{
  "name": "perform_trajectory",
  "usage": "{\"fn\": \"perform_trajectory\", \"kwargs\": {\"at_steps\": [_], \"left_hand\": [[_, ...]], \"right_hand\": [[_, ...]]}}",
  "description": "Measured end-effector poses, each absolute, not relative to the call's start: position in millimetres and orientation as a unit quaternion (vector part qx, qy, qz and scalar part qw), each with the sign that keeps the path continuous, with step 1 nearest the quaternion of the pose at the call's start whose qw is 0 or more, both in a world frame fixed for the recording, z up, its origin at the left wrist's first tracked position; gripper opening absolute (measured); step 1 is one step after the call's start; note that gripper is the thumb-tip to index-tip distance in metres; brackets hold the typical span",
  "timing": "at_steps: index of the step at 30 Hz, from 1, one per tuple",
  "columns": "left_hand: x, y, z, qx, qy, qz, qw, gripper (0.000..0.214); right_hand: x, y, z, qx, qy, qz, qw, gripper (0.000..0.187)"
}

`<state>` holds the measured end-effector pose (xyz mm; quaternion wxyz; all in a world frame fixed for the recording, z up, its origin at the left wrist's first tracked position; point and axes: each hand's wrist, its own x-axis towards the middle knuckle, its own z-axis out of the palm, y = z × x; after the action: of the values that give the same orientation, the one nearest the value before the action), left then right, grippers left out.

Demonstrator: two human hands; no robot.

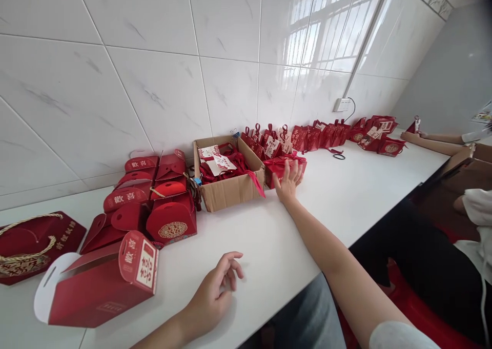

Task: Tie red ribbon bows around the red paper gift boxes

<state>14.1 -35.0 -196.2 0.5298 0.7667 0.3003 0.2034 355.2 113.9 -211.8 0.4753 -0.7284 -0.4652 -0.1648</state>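
My right hand (pixel 289 181) reaches far across the white table (pixel 346 195), fingers spread and flat against a small red gift box with a ribbon bow (pixel 277 167). It holds nothing. My left hand (pixel 215 287) rests near the table's front edge with its fingers loosely curled and apart, empty. A large red gift box lying on its side (pixel 100 282) is just left of it.
A cardboard carton (pixel 230 187) with red ribbons and tags stands beside the small box. Several red boxes (pixel 154 200) cluster left; a red bag with rope handle (pixel 31 246) far left. Rows of finished boxes (pixel 326 134) line the wall. Another person's arm (pixel 438 144) lies at right.
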Motion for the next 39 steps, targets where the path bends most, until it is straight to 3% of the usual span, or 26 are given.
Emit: {"fn": "perform_trajectory", "kwargs": {"at_steps": [5, 15, 25, 39], "left_hand": [[16, -34, -199, 0.751, 0.299, 0.217, 0.548, 0.061], [17, -36, -199, 0.748, 0.312, 0.208, 0.547, 0.062], [14, -38, -195, 0.740, 0.296, 0.202, 0.569, 0.062], [12, -39, -198, 0.739, 0.286, 0.209, 0.573, 0.065]], "right_hand": [[388, 129, -214, -0.770, -0.265, -0.079, 0.576, 0.072], [382, 175, -224, -0.710, -0.318, -0.063, 0.625, 0.063], [372, 178, -214, -0.736, -0.216, 0.005, 0.641, 0.072], [347, 159, -191, -0.764, -0.238, 0.058, 0.597, 0.064]]}}
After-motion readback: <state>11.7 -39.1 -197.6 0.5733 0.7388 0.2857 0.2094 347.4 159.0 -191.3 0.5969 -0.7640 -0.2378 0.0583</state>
